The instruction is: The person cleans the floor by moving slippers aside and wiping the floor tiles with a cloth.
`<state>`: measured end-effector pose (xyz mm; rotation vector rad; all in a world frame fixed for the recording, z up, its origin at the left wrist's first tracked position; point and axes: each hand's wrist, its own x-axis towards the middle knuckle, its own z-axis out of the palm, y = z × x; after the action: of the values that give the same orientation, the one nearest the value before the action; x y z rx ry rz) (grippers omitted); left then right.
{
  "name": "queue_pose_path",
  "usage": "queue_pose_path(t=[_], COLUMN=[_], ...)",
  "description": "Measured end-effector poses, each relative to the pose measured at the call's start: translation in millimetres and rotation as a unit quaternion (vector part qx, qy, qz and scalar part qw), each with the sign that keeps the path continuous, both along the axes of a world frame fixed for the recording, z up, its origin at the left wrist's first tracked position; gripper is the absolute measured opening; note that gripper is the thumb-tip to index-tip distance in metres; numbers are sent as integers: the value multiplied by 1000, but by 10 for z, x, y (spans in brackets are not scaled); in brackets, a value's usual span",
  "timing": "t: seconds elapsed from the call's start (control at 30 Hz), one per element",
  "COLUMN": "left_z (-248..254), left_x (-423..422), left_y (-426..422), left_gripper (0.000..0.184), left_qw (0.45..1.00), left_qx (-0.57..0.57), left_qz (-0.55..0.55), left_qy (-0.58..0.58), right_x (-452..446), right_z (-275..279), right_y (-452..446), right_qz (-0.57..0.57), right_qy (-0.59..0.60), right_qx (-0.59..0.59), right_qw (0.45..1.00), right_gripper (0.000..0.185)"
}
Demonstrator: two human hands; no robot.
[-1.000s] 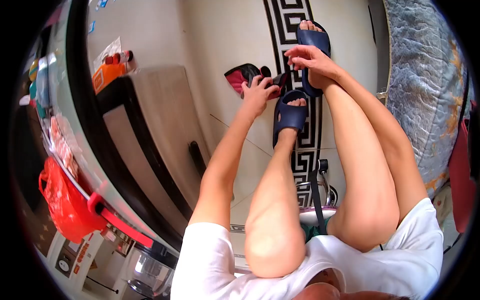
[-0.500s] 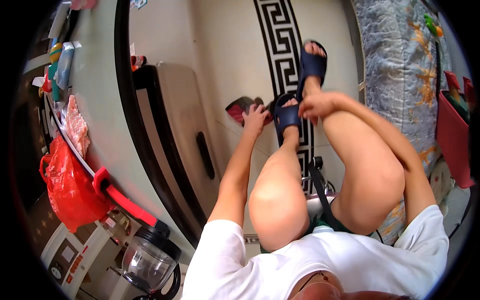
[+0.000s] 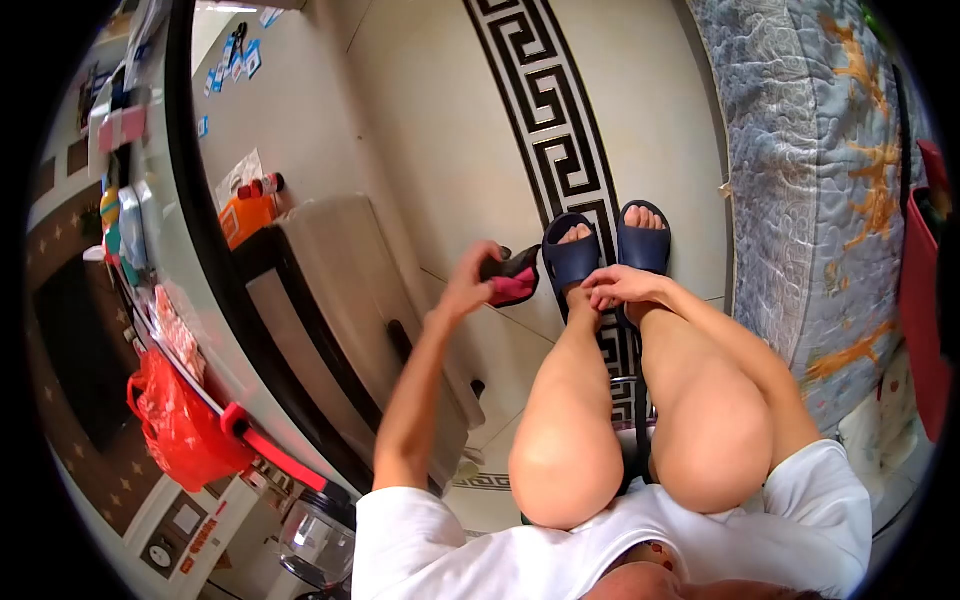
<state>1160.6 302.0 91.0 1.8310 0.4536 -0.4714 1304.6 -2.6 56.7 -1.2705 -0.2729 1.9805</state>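
Note:
My left hand [image 3: 476, 280] is closed on a black and pink item [image 3: 515, 280], just left of my feet and low over the tiled floor. What the item is, I cannot make out for sure. Over my shins is my right hand [image 3: 622, 287], its fingers loosely curled near the ankle, with nothing seen in it. Both feet wear dark blue slippers and stand side by side, the left slipper [image 3: 572, 262] beside the right slipper [image 3: 643, 246].
At the left are a table edge with a red plastic bag [image 3: 185, 425], a glass jug [image 3: 318, 540] and a grey cabinet [image 3: 345, 270] with an orange packet [image 3: 245, 218]. A quilted blue-grey cover [image 3: 775, 200] lies at the right, beside a red bag [image 3: 922, 300].
My feet have drawn back and stand together. My left hand has closed on the black and pink item and moved it slightly left and nearer me. My right hand has moved nearer too.

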Motion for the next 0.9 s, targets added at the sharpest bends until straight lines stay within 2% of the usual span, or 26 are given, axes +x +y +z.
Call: queue_pose_path(t=[0.03, 0.1, 0.17, 0.23, 0.33, 0.43, 0.47, 0.6, 0.73, 0.9], left_z=[192, 299, 132, -158, -383, -478, -533, -952, -863, -789], left_x=[186, 568, 909, 1231, 1607, 1788, 1774, 1598, 1288, 593], left_y=[137, 561, 984, 1349, 1362, 1084, 970, 838, 375, -179], left_gripper=[33, 30, 35, 39, 45, 51, 51, 47, 53, 46], left_qw=[997, 1000, 999, 986, 949, 947, 930, 902, 909, 904], left_qx=[-38, 12, -1, 135, 303, 318, 364, 424, 412, 408], left_qz=[58, 2, -21, -100, 47, 29, 13, 24, -59, -131], left_qy=[21, 24, 49, -19, -68, -28, -40, -83, -34, -20], right_x=[-5, -64, 25, 85, 189, 256, 264, 254, 279, 306], right_z=[-112, -407, -378, -299, -238, -244, -245, -273, -260, -232], right_y=[-36, -144, -115, -101, -106, -121, -128, -153, -147, -120], right_qz=[-56, -160, -179, -190, -228, -255, -260, -280, -268, -242], right_qy=[25, 78, 108, 145, 224, 284, 295, 335, 329, 298], right_qx=[-6, -15, -34, -59, -63, -61, -58, -31, -33, -50], right_qw=[998, 984, 977, 969, 945, 922, 918, 899, 905, 922], right_gripper=[28, 26, 25, 25, 34, 45, 46, 49, 53, 52])
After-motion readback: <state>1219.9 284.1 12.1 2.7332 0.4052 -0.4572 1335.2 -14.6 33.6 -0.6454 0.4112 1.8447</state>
